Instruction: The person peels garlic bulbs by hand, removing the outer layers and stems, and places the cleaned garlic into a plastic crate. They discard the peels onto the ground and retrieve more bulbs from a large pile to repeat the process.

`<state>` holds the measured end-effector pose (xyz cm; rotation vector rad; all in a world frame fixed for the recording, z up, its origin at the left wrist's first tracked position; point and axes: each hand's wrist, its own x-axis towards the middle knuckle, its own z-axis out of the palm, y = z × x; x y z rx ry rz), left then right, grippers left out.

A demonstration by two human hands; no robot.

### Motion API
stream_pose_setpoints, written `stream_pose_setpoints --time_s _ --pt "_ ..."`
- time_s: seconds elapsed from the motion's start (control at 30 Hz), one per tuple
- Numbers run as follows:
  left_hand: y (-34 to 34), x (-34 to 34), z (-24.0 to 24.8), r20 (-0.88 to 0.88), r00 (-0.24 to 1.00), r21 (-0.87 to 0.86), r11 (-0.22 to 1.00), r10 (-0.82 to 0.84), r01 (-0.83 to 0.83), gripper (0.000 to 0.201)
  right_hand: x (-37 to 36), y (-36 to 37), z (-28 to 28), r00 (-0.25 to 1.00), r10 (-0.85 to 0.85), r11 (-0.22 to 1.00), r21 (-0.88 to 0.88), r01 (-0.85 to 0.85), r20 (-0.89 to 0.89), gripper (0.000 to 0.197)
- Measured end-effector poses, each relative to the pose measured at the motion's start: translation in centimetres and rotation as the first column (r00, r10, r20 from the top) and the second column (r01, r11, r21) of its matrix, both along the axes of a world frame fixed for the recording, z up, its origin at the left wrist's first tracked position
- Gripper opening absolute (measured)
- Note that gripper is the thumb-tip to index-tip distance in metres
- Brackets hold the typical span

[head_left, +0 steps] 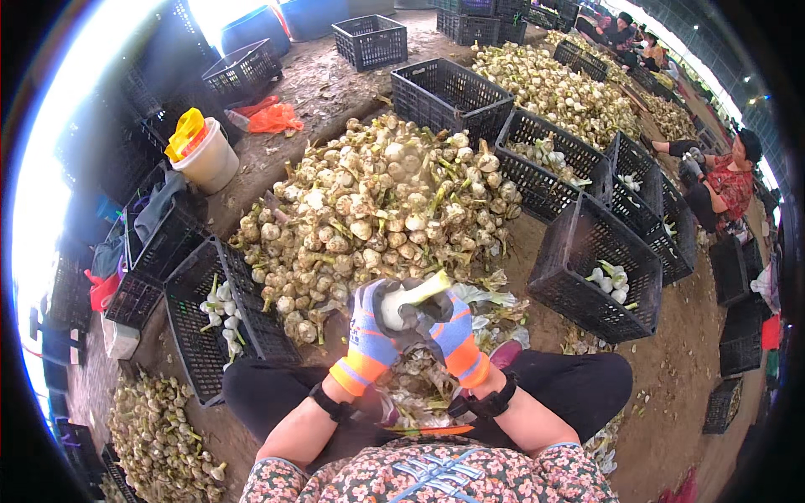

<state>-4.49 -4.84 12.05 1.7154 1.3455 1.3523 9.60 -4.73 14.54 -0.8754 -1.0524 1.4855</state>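
Observation:
Both of my hands wear blue and orange work gloves with dark palms and meet in front of my lap. Between them is a white, peeled-looking garlic bulb [392, 308] with a pale green stem pointing up to the right. My left hand [369, 323] is wrapped round the bulb. My right hand [446, 327] is closed at the stem side, its fingertips partly hidden against the garlic. Just beyond my hands rises a big heap of unpeeled garlic [369, 210]. Stripped skins and leaves [419, 377] lie beneath my hands, between my legs.
A black crate [197, 352] at my left and another crate [553, 281] at my right hold white garlic bulbs. More black crates [453, 105] stand around the heap. A white bucket [210, 163] stands at far left. Another person [725, 184] sits at the right.

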Motion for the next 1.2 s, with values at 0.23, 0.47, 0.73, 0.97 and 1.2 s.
stream_pose_setpoints --time_s 0.23,0.47,0.73,0.97,1.2 --pt "0.5 -0.9 0.4 0.096 0.992 -0.128 0.987 -0.086 0.097 0.090 2.2 0.8 1.6 0.981 0.166 0.976 -0.129 -0.178 -0.100 0.032" --pt "0.9 -1.8 3.9 0.539 0.816 -0.262 0.880 -0.208 0.397 0.067 5.2 1.0 0.1 0.936 0.270 0.932 -0.183 -0.313 -0.225 0.029" --pt "0.4 -2.0 3.8 0.732 0.639 -0.343 0.682 -0.237 0.646 0.075 6.3 2.8 0.4 0.949 0.175 0.974 0.095 -0.206 0.264 0.040" --pt "0.6 -1.8 0.2 0.662 0.719 -0.251 0.843 -0.209 0.476 0.072 3.6 0.7 1.0 0.983 0.129 0.991 -0.032 -0.126 0.133 0.045" --pt "-0.4 1.3 0.9 0.818 0.523 -0.449 0.834 0.240 0.320 0.059 2.5 0.2 -2.3 0.954 -0.216 0.976 0.037 0.213 0.207 0.030"
